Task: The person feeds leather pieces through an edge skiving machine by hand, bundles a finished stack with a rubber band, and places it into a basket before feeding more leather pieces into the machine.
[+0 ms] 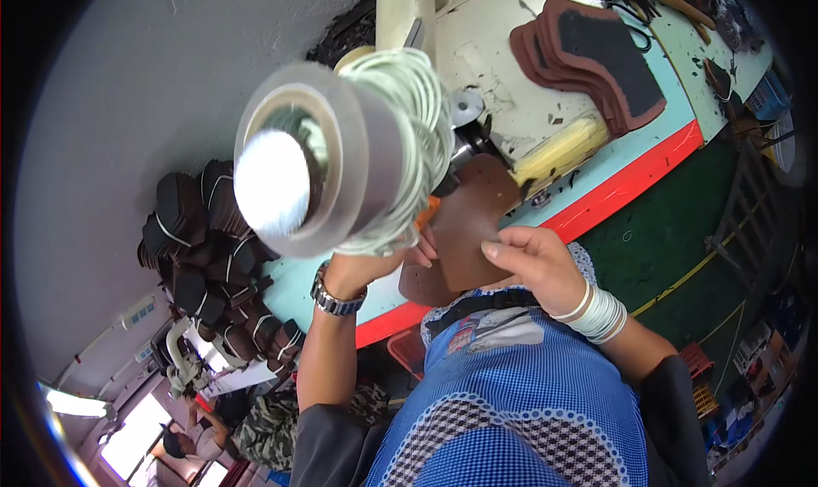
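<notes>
A brown leather-like piece [479, 261] with small holes and curved edges lies at the front of the table, under the machine head [464, 138]. My right hand [545, 270] pinches its near right edge between thumb and fingers; several white bands circle that wrist. My left hand [362, 270] is mostly hidden behind a roll of clear tape [358, 163] and a bundle of pale bands [422, 121]. A few of its fingertips touch the piece's left side, beside something orange. Whether they grip cannot be made out. A metal watch sits on that wrist.
A stack of brown-edged dark pieces [588, 61] stands at the table's far right, near black scissors [630, 18]. A worn yellow roll [562, 150] lies before it. Tied bundles of dark pieces [192, 231] are at left. Further back, a person [204, 440] works.
</notes>
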Available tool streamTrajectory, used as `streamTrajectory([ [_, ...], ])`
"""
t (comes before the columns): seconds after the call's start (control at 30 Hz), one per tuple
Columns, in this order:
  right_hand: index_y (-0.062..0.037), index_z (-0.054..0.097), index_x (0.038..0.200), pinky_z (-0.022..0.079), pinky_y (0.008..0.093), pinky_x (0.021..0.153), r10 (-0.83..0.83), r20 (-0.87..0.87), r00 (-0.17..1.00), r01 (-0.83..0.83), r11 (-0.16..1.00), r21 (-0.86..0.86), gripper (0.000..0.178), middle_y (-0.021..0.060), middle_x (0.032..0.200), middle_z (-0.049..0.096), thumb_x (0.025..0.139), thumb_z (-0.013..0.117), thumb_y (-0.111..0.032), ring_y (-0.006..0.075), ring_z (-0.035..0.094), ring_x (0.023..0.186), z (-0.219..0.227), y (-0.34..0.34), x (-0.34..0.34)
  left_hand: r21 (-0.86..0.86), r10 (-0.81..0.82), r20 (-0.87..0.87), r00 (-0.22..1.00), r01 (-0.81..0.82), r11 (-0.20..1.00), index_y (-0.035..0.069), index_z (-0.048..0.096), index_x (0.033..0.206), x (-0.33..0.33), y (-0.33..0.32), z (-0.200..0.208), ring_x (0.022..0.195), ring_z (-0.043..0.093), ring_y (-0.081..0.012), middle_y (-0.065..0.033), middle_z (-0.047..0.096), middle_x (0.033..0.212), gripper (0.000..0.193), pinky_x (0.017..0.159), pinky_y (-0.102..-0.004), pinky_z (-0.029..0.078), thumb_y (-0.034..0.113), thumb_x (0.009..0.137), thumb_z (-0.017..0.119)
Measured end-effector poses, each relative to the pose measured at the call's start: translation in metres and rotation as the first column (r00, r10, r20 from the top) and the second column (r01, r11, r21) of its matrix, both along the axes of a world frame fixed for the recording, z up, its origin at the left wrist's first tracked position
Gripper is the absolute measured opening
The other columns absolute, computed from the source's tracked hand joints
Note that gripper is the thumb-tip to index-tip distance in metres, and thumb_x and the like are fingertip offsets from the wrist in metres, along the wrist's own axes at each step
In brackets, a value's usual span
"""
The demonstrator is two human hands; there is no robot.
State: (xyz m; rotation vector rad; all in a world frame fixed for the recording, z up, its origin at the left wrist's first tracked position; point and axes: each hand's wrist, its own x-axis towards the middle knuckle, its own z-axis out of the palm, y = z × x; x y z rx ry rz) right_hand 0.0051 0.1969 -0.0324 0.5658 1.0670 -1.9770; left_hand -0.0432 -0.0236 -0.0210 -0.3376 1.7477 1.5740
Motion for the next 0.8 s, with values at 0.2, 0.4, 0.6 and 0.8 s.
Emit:
streamTrajectory([
  [0.2,0.0029,0.062,0.088,0.048,0.0249,0.056,0.177,-0.888,0.424,0.713,0.54,0.448,0.012,0.008,0.078,0.063,0.076,0.065,0.003,0.0115,0.059,0.069,0.043,0.043,-0.058,-0.021,0.078,-0.048,0.996,-0.079,0.997,-0.005,0.062,0.081,0.016,-0.009,-0.001,0.063,0.063,-0.0189,-0.0119,0.063,0.07,0.026,0.062,-0.0302,0.052,0.017,0.091,0.052],
  [0.4,0.0009,0.061,0.086,0.047,0.0361,0.076,0.855,-0.461,0.238,0.847,0.05,0.529,0.017,0.0133,0.09,0.058,0.07,0.063,-0.003,0.0293,0.057,0.088,0.037,0.074,-0.09,-0.64,-0.351,-0.287,0.891,0.094,0.763,-0.004,0.054,0.108,0.076,-0.012,-0.019,0.098,0.055,-0.0305,-0.0188,0.058,0.105,0.065,0.084,-0.0384,0.044,0.035,0.062,0.08],
  [0.6,-0.0002,0.058,0.096,0.046,0.034,0.085,0.876,-0.458,-0.149,0.62,0.444,0.647,0.026,0.0131,0.093,0.057,0.072,0.055,-0.011,0.0294,0.055,0.097,0.026,0.01,-0.113,-0.758,-0.428,-0.286,0.857,0.071,0.648,-0.001,0.055,0.108,0.115,-0.006,-0.056,0.086,0.056,-0.0353,-0.0214,0.057,0.096,0.052,0.074,-0.0387,0.047,0.024,0.068,0.075],
  [0.8,-0.0034,0.06,0.068,0.05,0.036,0.054,0.637,-0.751,0.176,0.291,0.695,0.658,0.009,0.0111,0.067,0.06,0.062,0.055,-0.001,0.0245,0.061,0.058,0.034,0.042,-0.041,-0.526,-0.27,-0.049,0.962,0.205,0.825,0.002,0.065,0.09,0.086,-0.028,0.008,0.075,0.064,-0.0254,-0.0153,0.065,0.085,0.016,0.064,-0.0312,0.048,0.009,0.076,0.067],
])
